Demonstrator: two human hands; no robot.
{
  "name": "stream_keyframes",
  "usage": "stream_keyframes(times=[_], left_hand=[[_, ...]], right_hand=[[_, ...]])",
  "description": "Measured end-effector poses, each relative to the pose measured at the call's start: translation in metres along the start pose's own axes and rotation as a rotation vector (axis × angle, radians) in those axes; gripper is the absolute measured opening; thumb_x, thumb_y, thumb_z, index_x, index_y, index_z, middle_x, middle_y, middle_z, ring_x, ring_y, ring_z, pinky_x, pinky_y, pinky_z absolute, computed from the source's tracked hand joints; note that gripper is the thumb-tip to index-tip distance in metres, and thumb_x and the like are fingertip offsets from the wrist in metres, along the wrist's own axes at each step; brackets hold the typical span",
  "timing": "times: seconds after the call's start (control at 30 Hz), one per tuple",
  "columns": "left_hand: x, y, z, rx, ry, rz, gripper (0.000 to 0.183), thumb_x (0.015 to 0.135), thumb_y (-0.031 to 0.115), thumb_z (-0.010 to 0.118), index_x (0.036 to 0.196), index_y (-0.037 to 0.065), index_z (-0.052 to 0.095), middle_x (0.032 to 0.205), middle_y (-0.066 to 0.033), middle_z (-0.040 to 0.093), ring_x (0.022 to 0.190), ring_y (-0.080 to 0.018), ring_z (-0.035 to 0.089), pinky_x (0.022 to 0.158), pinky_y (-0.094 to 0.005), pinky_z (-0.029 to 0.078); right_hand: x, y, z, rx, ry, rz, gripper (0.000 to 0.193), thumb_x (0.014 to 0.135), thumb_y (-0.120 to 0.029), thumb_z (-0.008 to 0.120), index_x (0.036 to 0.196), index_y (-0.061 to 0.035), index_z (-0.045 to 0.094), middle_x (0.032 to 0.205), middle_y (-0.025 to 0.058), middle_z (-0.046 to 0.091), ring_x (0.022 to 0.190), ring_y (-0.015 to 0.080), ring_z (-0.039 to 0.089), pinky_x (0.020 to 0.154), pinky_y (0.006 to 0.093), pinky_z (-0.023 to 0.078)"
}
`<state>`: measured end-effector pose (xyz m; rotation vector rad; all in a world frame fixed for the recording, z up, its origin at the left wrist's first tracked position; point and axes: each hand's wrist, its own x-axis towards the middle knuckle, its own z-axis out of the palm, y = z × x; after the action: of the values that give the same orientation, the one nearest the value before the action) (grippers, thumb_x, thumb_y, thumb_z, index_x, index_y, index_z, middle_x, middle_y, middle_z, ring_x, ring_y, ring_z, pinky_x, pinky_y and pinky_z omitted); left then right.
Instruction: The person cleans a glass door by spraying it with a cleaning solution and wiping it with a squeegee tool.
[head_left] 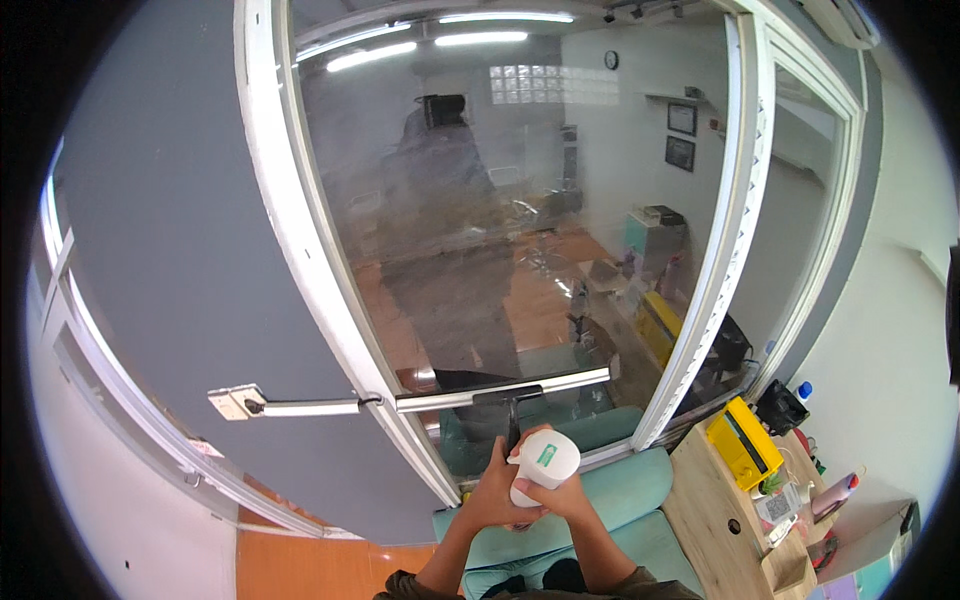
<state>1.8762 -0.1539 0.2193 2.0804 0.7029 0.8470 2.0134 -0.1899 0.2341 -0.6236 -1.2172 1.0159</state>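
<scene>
You are holding a long silver squeegee with a black handle (508,394) across the lower part of a large white-framed glass pane (450,230).
Your left hand (490,493) is curling its fingers closed around the handle, whose lower end is hidden; your right hand (562,496) is gripping a rounded white container with a green label (552,457), thumb bending over its side, between your hands, above a pale turquoise sofa (628,490).
</scene>
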Motion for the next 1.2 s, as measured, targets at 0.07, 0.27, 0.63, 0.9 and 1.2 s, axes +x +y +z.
stream_keyframes(times=[0.07,0.27,0.63,0.9,1.2], left_hand=[[0.001,-0.005,0.002,0.095,0.004,0.004,0.065,0.054,0.04,0.077,0.107,0.007,0.061,0.111,-0.0197,0.05,0.113,-0.0414,0.036,0.094,-0.046,0.036],[0.011,0.023,0.016,0.156,0.223,-0.068,0.069,0.055,0.049,0.078,0.106,0.007,0.062,0.101,-0.0162,0.04,0.096,-0.033,0.045,0.085,-0.0388,0.041],[0.004,0.074,0.063,0.343,0.751,-0.202,0.024,0.088,0.007,0.048,0.108,0.011,0.062,0.094,-0.0155,0.047,0.084,-0.0309,0.05,0.076,-0.0354,0.043],[-0.03,0.089,0.091,0.277,1.0,-0.134,0.03,0.085,-0.008,0.045,0.107,0.007,0.059,0.097,-0.012,0.049,0.062,-0.0149,0.054,0.057,-0.0259,0.047],[-0.08,0.12,0.046,0.439,1.035,-0.126,0.023,0.086,-0.003,0.05,0.106,0.006,0.054,0.096,-0.011,0.054,0.056,-0.0145,0.053,0.051,-0.0267,0.043]], right_hand=[[0.002,0.009,-0.007,-0.008,0.002,-0.045,0.045,0.067,-0.002,0.071,0.106,-0.0031,0.051,0.102,0.0074,0.054,0.099,0.0164,0.053,0.088,0.0294,0.041],[0.006,0.002,-0.029,0.112,-0.012,-0.067,0.045,0.066,0.003,0.067,0.107,-0.0011,0.051,0.109,0.0112,0.054,0.106,0.0209,0.053,0.092,0.0346,0.04],[0.039,-0.072,-0.077,-0.005,0.12,-0.279,0.038,0.063,0.003,0.066,0.1,0.0014,0.056,0.099,0.0121,0.062,0.093,0.0185,0.059,0.084,0.0312,0.045],[0.087,-0.101,-0.067,-0.124,0.059,-0.597,0.039,0.062,-0.002,0.068,0.098,0.0022,0.055,0.097,0.0124,0.059,0.085,0.0178,0.057,0.077,0.0294,0.045],[0.121,-0.106,0.023,-0.008,0.127,-0.593,0.051,0.06,-0.005,0.073,0.106,0.0043,0.054,0.092,0.0115,0.055,0.082,0.0206,0.054,0.07,0.0343,0.045]])
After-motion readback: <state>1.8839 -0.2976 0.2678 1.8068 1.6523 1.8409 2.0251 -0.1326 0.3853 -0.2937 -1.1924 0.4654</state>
